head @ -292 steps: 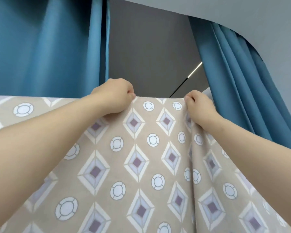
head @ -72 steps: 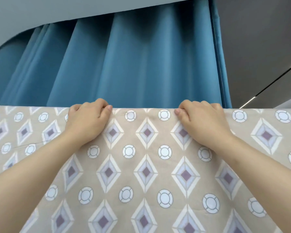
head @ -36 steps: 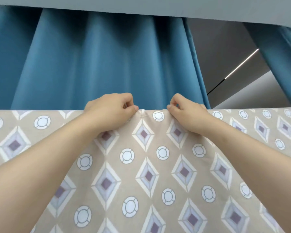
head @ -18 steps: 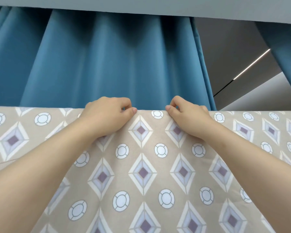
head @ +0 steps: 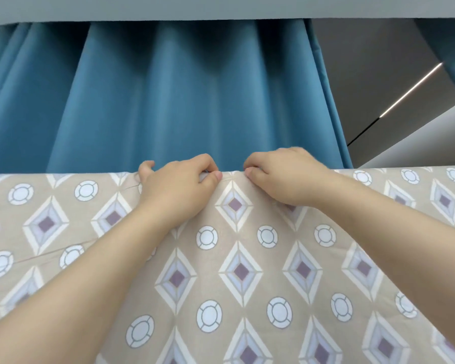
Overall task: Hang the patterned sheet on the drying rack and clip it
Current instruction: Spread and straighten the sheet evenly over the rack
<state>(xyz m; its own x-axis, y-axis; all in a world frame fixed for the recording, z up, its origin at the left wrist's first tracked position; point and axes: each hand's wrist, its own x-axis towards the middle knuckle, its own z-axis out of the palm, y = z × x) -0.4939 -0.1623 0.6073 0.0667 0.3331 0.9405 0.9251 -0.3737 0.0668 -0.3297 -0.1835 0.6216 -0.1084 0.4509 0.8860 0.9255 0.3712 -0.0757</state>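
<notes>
The patterned sheet [head: 237, 271], beige with purple diamonds and white circles, hangs draped over a bar that it hides; its top fold runs straight across the view. My left hand [head: 179, 190] grips that top fold just left of centre, fingers curled over it and thumb pressed on the near side. My right hand [head: 284, 177] grips the fold close beside it, fingers curled over the top. A thin bit of something metallic shows under my left fingers, too small to identify. The rack itself and any clips are hidden.
A blue pleated curtain [head: 168, 95] hangs right behind the sheet. A grey ceiling edge [head: 221, 7] runs along the top. At the right, grey wall and a light strip [head: 410, 90] show past the curtain's edge.
Both hands have moved closer together on the sheet's top fold, near the middle. The view has shifted slightly left. The sheet stays draped.
</notes>
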